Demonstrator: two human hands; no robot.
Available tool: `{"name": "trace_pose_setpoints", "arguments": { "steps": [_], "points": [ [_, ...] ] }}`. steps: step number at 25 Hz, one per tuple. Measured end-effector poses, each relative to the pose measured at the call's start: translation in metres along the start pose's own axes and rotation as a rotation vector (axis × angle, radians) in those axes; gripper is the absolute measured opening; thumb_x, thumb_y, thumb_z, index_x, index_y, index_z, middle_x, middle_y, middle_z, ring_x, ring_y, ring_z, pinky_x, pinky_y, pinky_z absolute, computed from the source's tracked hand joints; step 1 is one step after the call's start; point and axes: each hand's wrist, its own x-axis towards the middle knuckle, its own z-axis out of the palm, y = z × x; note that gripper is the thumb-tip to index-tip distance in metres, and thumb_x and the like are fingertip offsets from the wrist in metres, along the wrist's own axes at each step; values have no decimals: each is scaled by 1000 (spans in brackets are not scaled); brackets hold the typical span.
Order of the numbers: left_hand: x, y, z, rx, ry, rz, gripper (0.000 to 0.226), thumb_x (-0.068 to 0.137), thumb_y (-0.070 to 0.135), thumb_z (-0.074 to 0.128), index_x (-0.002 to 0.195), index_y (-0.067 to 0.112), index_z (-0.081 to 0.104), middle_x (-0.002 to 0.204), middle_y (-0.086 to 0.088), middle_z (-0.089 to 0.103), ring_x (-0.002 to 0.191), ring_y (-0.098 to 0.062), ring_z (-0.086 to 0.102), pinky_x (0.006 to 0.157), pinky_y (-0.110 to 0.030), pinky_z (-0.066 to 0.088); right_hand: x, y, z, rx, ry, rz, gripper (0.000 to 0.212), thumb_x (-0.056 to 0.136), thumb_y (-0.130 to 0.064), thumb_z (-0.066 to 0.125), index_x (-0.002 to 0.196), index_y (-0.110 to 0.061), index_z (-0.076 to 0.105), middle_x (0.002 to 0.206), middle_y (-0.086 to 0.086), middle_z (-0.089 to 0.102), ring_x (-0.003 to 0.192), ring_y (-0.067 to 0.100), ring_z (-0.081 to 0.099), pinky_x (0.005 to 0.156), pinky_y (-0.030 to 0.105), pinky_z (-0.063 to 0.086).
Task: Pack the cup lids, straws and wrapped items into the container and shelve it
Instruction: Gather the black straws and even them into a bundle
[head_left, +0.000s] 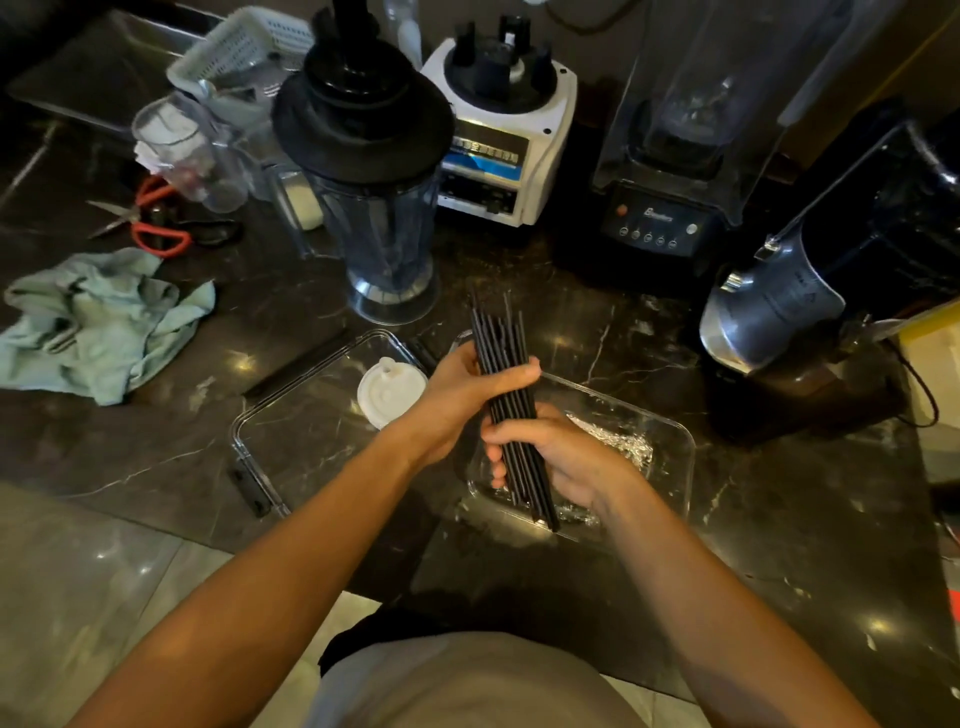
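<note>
Head view, frame centre: both hands, left hand (462, 395) above right hand (561, 457), have fingers curled tight around black straws (511, 410) over the clear container (675, 441) on the desk (156, 441).

Dark marble counter (156, 457), clear container (675, 447), clear lid (291, 436), green cloth (98, 322), scissors (150, 223), blenders (498, 135)
</note>
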Motion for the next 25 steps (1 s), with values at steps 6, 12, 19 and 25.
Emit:
{"name": "trace_pose_setpoints", "arguments": {
  "steps": [6, 12, 19, 25],
  "points": [
    [-31, -2, -37, -156, 188, -20, 19, 93, 9, 72, 109, 4, 65, 115, -24, 73, 112, -27, 73, 98, -40, 60, 30, -2, 45, -130, -131, 112, 10, 94, -12, 72, 100, -5, 69, 82, 9, 69, 74, 20, 69, 79, 39, 60],
    [-48, 1, -88, -512, 475, 94, 8, 99, 4, 63, 91, 4, 66, 83, -11, 71, 98, -27, 75, 87, -34, 62, 57, 2, 77, -112, -130, 119, 30, 97, -22, 71, 120, -4, 68, 109, 23, 75, 92, 27, 75, 91, 43, 62],
    [-61, 12, -129, -784, 699, 178, 12, 98, 6, 65, 87, 11, 65, 72, -4, 66, 74, -17, 72, 87, -36, 63, 73, 4, 109, 296, 96, 123, 54, 105, -48, 50, 122, 0, 66, 124, 26, 71, 111, 35, 72, 98, 50, 57],
    [-66, 14, -124, -803, 664, 150, 4, 96, 9, 69, 93, 11, 67, 74, -2, 67, 75, -15, 72, 85, -33, 62, 94, 3, 152, 477, 336, 193, 62, 104, -58, 43, 120, -3, 68, 118, 27, 72, 112, 40, 71, 106, 53, 52]
  ]
}}
